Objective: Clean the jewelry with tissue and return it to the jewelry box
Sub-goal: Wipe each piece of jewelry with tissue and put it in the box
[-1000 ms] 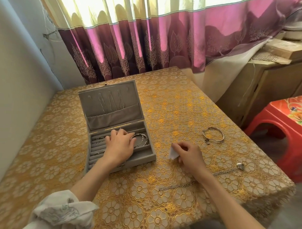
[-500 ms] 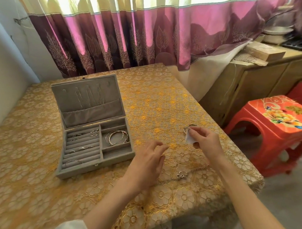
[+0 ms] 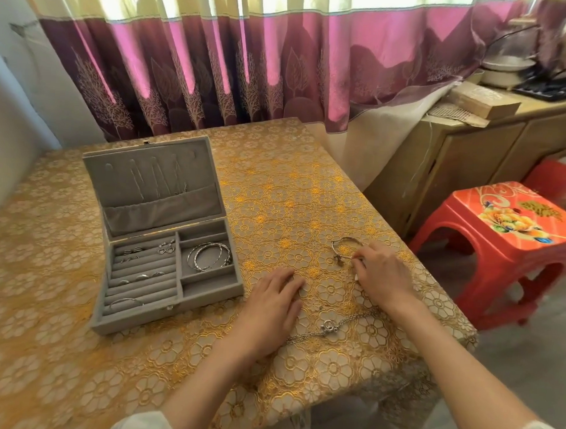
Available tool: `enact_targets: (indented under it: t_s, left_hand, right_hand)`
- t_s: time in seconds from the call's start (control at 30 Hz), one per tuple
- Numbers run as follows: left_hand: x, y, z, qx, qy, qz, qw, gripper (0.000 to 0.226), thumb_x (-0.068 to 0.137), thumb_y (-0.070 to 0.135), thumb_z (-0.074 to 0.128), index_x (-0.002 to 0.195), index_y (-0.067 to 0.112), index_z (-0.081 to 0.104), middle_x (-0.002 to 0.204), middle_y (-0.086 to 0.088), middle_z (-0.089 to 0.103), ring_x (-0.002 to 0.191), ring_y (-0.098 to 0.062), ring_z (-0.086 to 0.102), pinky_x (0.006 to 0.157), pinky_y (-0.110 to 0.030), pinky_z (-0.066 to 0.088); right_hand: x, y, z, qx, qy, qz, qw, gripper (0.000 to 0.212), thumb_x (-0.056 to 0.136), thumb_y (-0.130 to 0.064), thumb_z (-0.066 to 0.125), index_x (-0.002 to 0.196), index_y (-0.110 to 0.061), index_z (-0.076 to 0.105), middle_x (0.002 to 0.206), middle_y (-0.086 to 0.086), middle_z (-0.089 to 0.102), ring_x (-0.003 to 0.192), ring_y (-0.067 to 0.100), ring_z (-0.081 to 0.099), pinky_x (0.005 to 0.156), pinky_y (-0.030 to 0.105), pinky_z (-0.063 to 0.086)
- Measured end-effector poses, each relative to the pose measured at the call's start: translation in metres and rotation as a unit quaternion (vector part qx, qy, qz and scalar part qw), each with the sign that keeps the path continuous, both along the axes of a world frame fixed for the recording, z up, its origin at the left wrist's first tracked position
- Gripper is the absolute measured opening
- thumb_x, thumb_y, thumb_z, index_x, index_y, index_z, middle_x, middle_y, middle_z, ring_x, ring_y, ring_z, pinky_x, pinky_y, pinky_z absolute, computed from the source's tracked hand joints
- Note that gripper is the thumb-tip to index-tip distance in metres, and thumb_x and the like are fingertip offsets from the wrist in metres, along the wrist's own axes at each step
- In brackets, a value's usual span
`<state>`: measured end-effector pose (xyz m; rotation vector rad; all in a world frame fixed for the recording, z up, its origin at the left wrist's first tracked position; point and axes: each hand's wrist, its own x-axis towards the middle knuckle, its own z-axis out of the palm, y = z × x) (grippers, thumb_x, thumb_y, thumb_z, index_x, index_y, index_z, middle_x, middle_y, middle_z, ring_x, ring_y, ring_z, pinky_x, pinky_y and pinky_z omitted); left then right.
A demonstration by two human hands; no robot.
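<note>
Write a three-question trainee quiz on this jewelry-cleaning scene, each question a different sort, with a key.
1. True or false: the jewelry box lid is shut.
2. Which hand touches the loose bangle? A) left hand B) right hand
3. Fill in: the chain lies on the ____, outside the box.

Key: 1 false, the lid stands open. 2 B. 3 table.

Grey jewelry box [image 3: 162,316], gold floral tablecloth [image 3: 276,195]
</note>
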<state>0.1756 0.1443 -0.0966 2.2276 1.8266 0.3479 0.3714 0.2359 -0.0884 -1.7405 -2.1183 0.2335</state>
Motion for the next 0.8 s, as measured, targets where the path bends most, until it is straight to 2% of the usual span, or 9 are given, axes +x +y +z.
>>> enact_targets:
  t_s: [0.07, 0.13, 0.23, 0.3, 0.37, 0.47, 0.57, 0.73, 0.8]
  left_hand:
    - [-0.002, 0.001, 0.003, -0.018, -0.054, -0.003, 0.998, 0.047, 0.097, 0.035, 0.039, 0.142, 0.026, 0.029, 0.150, 0.007, 0.022, 0.139, -0.010, 0.014, 0.115, -0.027, 0.011]
    - [-0.007, 0.001, 0.009, -0.066, -0.166, 0.008, 0.984, 0.050, 0.095, 0.035, 0.045, 0.142, 0.028, 0.030, 0.148, 0.009, 0.027, 0.135, -0.006, 0.023, 0.113, -0.026, 0.019]
    - [-0.019, -0.005, 0.023, -0.130, -0.370, 0.044, 0.919, 0.067, 0.088, 0.042, 0.051, 0.146, 0.031, 0.019, 0.147, 0.014, 0.029, 0.131, -0.004, 0.033, 0.107, -0.022, 0.033]
    - [-0.025, -0.019, 0.029, -0.126, -0.433, 0.053, 0.891, 0.071, 0.085, 0.044, 0.052, 0.146, 0.032, 0.017, 0.143, 0.019, 0.029, 0.130, -0.001, 0.036, 0.100, -0.013, 0.036]
    - [-0.030, -0.036, 0.034, -0.106, -0.476, 0.057, 0.871, 0.058, 0.085, 0.037, 0.053, 0.139, 0.030, 0.033, 0.137, 0.017, 0.042, 0.124, 0.001, 0.044, 0.098, -0.014, 0.040]
    - [-0.044, -0.064, 0.040, -0.064, -0.543, 0.100, 0.831, 0.025, 0.088, 0.017, 0.053, 0.111, 0.011, 0.060, 0.102, -0.002, 0.070, 0.100, -0.016, 0.065, 0.084, -0.025, 0.053]
    - [-0.066, -0.091, 0.042, -0.014, -0.559, 0.140, 0.817, 0.019, 0.088, 0.014, 0.052, 0.100, 0.007, 0.065, 0.081, -0.010, 0.070, 0.079, -0.023, 0.068, 0.069, -0.026, 0.055]
    - [-0.104, -0.126, 0.024, 0.056, -0.478, 0.206, 0.852, 0.021, 0.093, 0.014, 0.048, 0.093, 0.023, 0.067, 0.064, 0.002, 0.064, 0.054, -0.011, 0.053, 0.049, -0.019, 0.043]
    - [-0.115, -0.135, 0.017, 0.079, -0.447, 0.225, 0.862, 0.022, 0.093, 0.014, 0.048, 0.091, 0.026, 0.066, 0.060, 0.005, 0.061, 0.051, -0.008, 0.049, 0.046, -0.018, 0.040]
  right_hand:
    - [-0.005, -0.008, 0.005, -0.006, 0.061, -0.003, 0.998, 0.020, 0.093, -0.024, 0.050, 0.097, -0.012, 0.066, 0.098, 0.001, 0.059, 0.087, 0.017, 0.054, 0.069, 0.024, 0.039]
    - [-0.011, -0.021, 0.015, -0.023, 0.159, 0.004, 0.987, 0.016, 0.091, -0.023, 0.053, 0.091, -0.012, 0.066, 0.091, 0.001, 0.060, 0.081, 0.016, 0.054, 0.065, 0.022, 0.037]
    - [-0.025, -0.049, 0.036, -0.128, 0.317, 0.048, 0.939, 0.015, 0.089, -0.023, 0.058, 0.082, -0.013, 0.067, 0.079, 0.003, 0.063, 0.072, 0.015, 0.055, 0.063, 0.024, 0.042]
    - [-0.036, -0.069, 0.048, -0.207, 0.386, 0.084, 0.895, 0.015, 0.088, -0.022, 0.059, 0.082, -0.011, 0.067, 0.074, 0.002, 0.061, 0.064, 0.011, 0.051, 0.058, 0.020, 0.042]
    - [-0.047, -0.087, 0.054, -0.277, 0.445, 0.103, 0.845, 0.015, 0.087, -0.019, 0.059, 0.084, -0.008, 0.068, 0.067, 0.000, 0.056, 0.056, 0.008, 0.044, 0.051, 0.016, 0.036]
    - [-0.064, -0.106, 0.055, -0.344, 0.497, 0.109, 0.789, 0.016, 0.085, -0.019, 0.060, 0.084, -0.006, 0.069, 0.066, -0.001, 0.052, 0.055, 0.009, 0.040, 0.052, 0.018, 0.033]
    - [-0.084, -0.124, 0.052, -0.375, 0.465, 0.131, 0.791, 0.018, 0.082, -0.025, 0.061, 0.087, -0.010, 0.070, 0.068, -0.003, 0.058, 0.059, 0.007, 0.045, 0.053, 0.015, 0.036]
    - [-0.112, -0.142, 0.044, -0.384, 0.462, 0.120, 0.790, 0.014, 0.088, -0.016, 0.058, 0.091, -0.017, 0.072, 0.070, -0.007, 0.065, 0.059, 0.008, 0.048, 0.053, 0.020, 0.036]
    - [-0.122, -0.147, 0.041, -0.388, 0.456, 0.134, 0.790, 0.016, 0.089, -0.014, 0.057, 0.095, -0.017, 0.071, 0.079, -0.003, 0.065, 0.064, 0.011, 0.051, 0.053, 0.019, 0.038]
